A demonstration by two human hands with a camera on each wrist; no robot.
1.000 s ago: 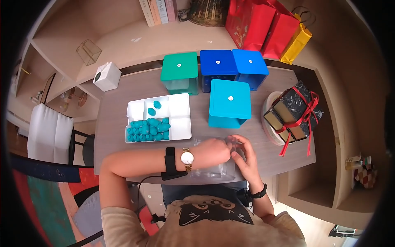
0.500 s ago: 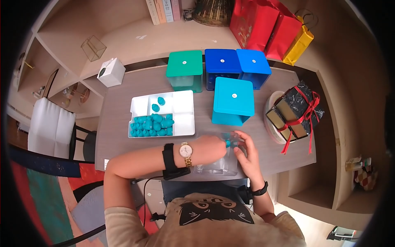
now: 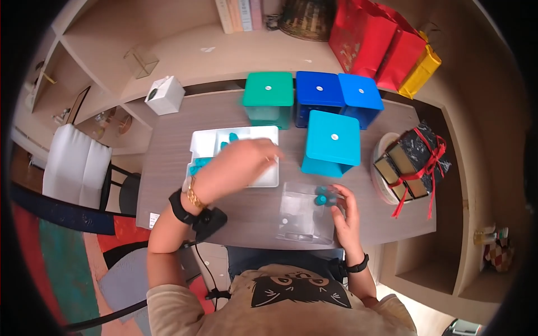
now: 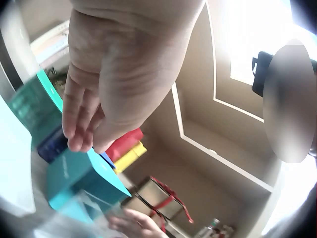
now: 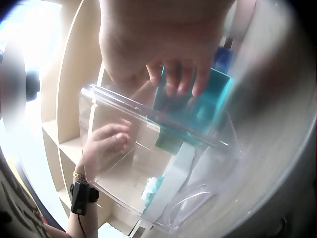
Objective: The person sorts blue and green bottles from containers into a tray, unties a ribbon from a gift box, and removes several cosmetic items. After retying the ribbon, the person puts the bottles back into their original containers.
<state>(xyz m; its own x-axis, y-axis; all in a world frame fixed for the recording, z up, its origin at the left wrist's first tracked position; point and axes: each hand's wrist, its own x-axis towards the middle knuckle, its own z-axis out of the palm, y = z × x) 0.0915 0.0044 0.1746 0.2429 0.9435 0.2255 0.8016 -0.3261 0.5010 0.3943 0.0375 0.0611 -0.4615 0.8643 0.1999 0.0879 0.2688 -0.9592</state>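
A white compartment tray (image 3: 270, 178) lies left of centre, holding small rounded teal pieces (image 3: 200, 164). Over it is my left hand (image 3: 236, 167), hiding much of what the tray holds; its fingers are loosely extended, with nothing between them in the left wrist view. A clear plastic box (image 3: 302, 227) is at the table's near side. One teal piece (image 3: 321, 200) shows at its far right part. My right hand (image 3: 350, 227) rests at the box's right side, thumb and fingers spread; the right wrist view shows these fingers (image 5: 171, 84) mostly straight beside the clear wall.
A teal-lidded box (image 3: 333, 137) stands beyond the clear box. Behind it are a green box (image 3: 268, 92), a dark blue box (image 3: 319, 92) and a lighter blue box (image 3: 361, 92). A ribboned gift box (image 3: 428, 148) is on the right, a white cube-shaped box (image 3: 165, 96) at the back left.
My left hand has moved left from the clear box to above the tray, uncovering the box and the teal piece there. My right hand stays at the box's right side.
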